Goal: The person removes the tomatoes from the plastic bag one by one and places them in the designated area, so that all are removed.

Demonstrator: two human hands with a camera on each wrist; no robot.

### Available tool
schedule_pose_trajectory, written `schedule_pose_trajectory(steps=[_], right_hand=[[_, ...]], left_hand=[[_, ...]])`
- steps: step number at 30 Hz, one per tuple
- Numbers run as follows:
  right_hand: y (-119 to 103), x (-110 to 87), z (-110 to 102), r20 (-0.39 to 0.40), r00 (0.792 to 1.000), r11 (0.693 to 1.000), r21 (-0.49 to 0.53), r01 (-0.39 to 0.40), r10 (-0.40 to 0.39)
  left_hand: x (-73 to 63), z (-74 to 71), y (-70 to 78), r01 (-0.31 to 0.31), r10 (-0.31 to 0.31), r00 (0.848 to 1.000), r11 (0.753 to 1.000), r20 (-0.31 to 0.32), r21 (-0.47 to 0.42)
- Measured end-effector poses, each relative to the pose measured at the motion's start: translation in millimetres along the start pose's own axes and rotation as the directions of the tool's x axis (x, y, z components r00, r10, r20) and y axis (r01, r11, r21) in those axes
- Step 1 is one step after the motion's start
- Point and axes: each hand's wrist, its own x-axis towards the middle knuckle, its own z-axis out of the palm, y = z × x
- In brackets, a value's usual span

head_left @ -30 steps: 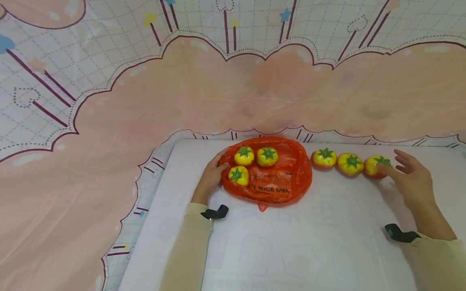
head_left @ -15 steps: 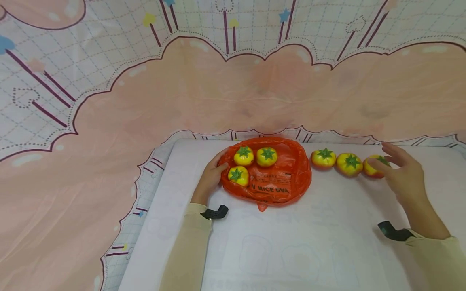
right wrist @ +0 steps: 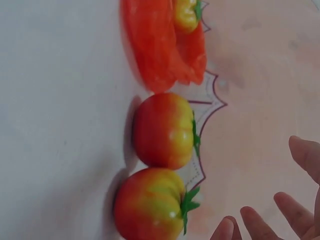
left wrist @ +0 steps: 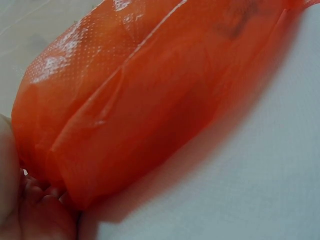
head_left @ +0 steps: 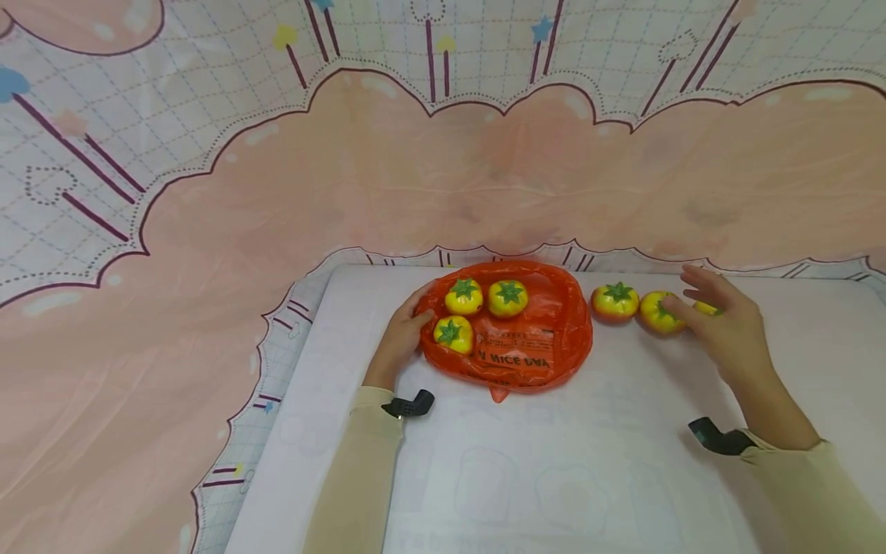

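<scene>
A red plastic bag lies with its mouth spread wide, its rim standing up around three yellow tomatoes with green star-shaped leaves. At the bag's left side, my left hand pinches the rim, thumb over the edge and fingers outside. The left wrist view is mostly filled by the bag's wall. My right hand hovers with spread fingers over a row of three tomatoes right of the bag. It partly covers the rightmost tomato, and the thumb overlaps the middle tomato. The tomato nearest the bag is fully visible.
The things lie on a white tabletop close to its far edge. Behind it hangs a pink and white patterned cloth. Each wrist carries a small black camera on a strap.
My right hand has moved left along the tomato row, from the rightmost tomato toward the middle one. The left hand, the bag and the tomatoes have stayed in place.
</scene>
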Motion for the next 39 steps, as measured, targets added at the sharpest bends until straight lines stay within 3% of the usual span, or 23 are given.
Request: schedule_pose_trajectory(steps=[6,13,39], right_hand=[[-13.5,-1.9,11.2,0.034,0.999,0.998,0.060,0.034,-0.036],[-25.2,-6.3,24.7,0.062,0.992,0.992,0.058,0.109,-0.113],[-59.2,-3.7,77.9,0.203,0.958,0.974,0.137,0.179,-0.204]], left_hand=[[2.2,-0.4,-1.0,0.016,-0.016,1.000,1.000,-0.005,0.014],[4.9,-1.9,-3.1,0.031,-0.030,1.000,0.999,-0.007,0.029],[0.9,0.3,1.2,0.026,-0.025,1.000,0.998,-0.015,0.050]])
